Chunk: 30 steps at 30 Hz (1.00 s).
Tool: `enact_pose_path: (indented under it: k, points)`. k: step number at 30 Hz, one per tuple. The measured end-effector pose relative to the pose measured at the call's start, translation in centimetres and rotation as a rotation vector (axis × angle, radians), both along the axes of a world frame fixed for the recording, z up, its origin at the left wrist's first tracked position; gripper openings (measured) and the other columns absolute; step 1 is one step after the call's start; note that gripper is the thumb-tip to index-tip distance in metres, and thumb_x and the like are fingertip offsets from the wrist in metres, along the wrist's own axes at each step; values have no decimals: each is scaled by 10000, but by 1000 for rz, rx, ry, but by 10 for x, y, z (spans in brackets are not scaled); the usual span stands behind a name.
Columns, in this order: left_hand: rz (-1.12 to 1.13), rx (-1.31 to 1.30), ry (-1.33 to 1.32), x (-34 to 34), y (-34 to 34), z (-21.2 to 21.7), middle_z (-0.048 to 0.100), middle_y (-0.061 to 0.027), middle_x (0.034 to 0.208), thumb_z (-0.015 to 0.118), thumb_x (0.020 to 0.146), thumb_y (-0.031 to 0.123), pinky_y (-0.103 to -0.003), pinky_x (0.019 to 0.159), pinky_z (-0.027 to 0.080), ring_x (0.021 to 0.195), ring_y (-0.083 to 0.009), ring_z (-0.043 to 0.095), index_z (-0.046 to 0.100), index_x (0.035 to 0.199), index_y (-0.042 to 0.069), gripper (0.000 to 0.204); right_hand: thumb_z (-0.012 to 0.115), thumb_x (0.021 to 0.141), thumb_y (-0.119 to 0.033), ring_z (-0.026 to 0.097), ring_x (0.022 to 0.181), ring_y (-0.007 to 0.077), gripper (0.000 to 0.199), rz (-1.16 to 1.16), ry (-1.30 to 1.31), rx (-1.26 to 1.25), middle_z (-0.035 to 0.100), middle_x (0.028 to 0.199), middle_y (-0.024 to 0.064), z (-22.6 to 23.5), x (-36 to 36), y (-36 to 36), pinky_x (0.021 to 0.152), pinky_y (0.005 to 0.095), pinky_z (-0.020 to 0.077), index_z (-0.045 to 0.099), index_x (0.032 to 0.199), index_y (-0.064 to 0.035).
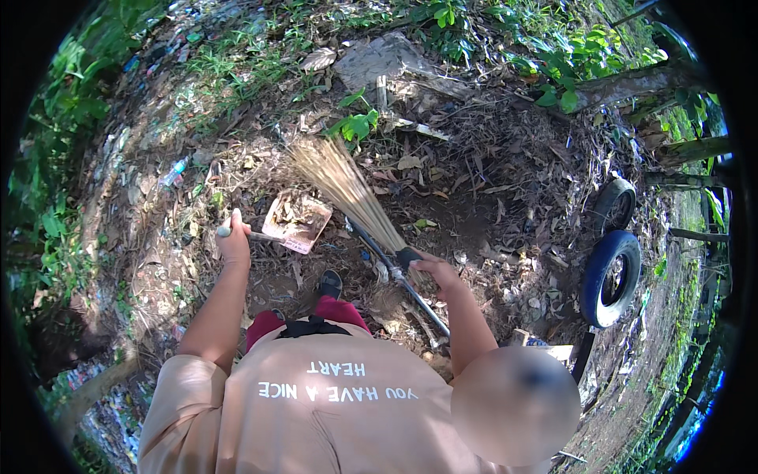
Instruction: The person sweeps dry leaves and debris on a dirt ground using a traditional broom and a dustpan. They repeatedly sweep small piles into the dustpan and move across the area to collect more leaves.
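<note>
Broom (pixel 343 189) of long pale sticks, bound by a dark band, slants over sun-dappled ground (pixel 505 229) strewn with dry leaves, its far end fanned out beyond the feet of a person in a tan shirt (pixel 316 430) and maroon trousers (pixel 349 312). A thick trunk (pixel 632 85) juts in at the upper right amid green foliage. Beneath the broom's near end, a dark pole (pixel 430 313) lies on the ground, running close alongside the sticks and past the right hand. A dark tyre (pixel 592 280) sits well off to the right, with a smaller dark ring (pixel 624 207) just beyond it. At the far side is a flat grey stone (pixel 383 62). Pink and shallow, a dustpan (pixel 312 225) holding brown leaves (pixel 294 212) is left of the broom, near its sticks; whether the two touch cannot be told. To the far left of the pan, a clear plastic bottle (pixel 173 172) lies among litter. The right hand (pixel 440 274) is wrapped around the broom at its bound end, while the left hand (pixel 234 241) grips the pan's handle (pixel 267 237), fingers closed around it.
</note>
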<state>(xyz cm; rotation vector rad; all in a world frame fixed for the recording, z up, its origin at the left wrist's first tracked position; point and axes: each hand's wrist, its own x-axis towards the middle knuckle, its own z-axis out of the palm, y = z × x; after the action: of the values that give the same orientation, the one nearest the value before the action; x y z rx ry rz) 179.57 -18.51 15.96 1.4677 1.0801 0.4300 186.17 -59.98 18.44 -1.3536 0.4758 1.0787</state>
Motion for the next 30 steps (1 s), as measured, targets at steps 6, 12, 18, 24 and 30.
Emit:
enact_pose_path:
  k: [6,12,18,24,30]
  points:
    - [20,-10,-98,9,3,4,499,-13,539,531,864,234,-246,554,361,519,-93,445,539,665,21,292,530,799,-261,538,502,188,257,-317,-41,-216,494,665,55,-1,49,-87,335,288,368,509,1010,-117]
    - [53,-15,-105,7,3,3,477,-3,520,530,871,237,-247,542,363,503,-94,438,511,638,53,298,566,782,-237,538,491,218,190,-75,188,-337,519,621,73,-102,82,2,379,350,403,503,827,-64]
    - [125,-120,-114,10,2,1,469,-1,532,543,867,203,-236,529,357,495,-87,431,489,660,66,254,587,767,-220,555,522,198,244,120,120,-184,553,651,74,-60,33,52,407,351,426,539,950,-64]
    - [142,-41,-47,16,11,-11,477,1,533,537,868,220,-236,482,341,493,-85,437,500,655,71,263,531,801,-197,559,527,166,440,27,-63,-82,542,679,70,0,27,-37,384,298,402,445,1226,-124]
    - [91,40,-54,-8,23,-27,490,9,544,534,870,274,-236,433,349,485,-76,448,503,656,92,282,519,803,-205,546,517,193,139,-313,84,-264,537,662,71,-25,60,-58,378,307,399,517,897,-102]
